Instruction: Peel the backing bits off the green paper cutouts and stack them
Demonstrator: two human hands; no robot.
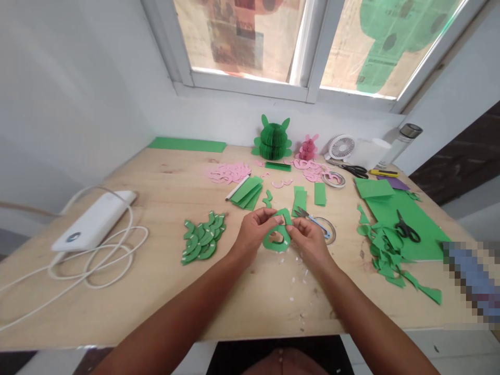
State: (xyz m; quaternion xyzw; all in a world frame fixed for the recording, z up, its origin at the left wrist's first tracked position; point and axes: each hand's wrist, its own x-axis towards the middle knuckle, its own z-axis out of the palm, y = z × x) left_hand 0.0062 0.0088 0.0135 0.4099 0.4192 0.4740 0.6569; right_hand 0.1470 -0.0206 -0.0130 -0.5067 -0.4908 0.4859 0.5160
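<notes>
Between both hands is a green paper cutout (269, 243) shaped like a figure eight, with small white strips on it. My left hand (252, 229) pinches its upper left side. On its right edge, the fingers of my right hand (311, 240) are closed. Just beyond my right hand lie blue-handled scissors (315, 221) and a tape roll (330, 235), partly covered by that hand. Left of my hands, curved green paper pieces (203, 237) with white strips lie overlapping in a pile. A small wavy green piece (267, 198) sits behind my left hand.
Green paper strips (247, 192), a pen (237, 188) and pink cutouts (229, 172) lie farther back. Green and pink honeycomb paper figures (274, 140) stand by the wall. At right are green scraps (385, 247) and black scissors (406, 229); at left, a white power bank (94, 221) with cables.
</notes>
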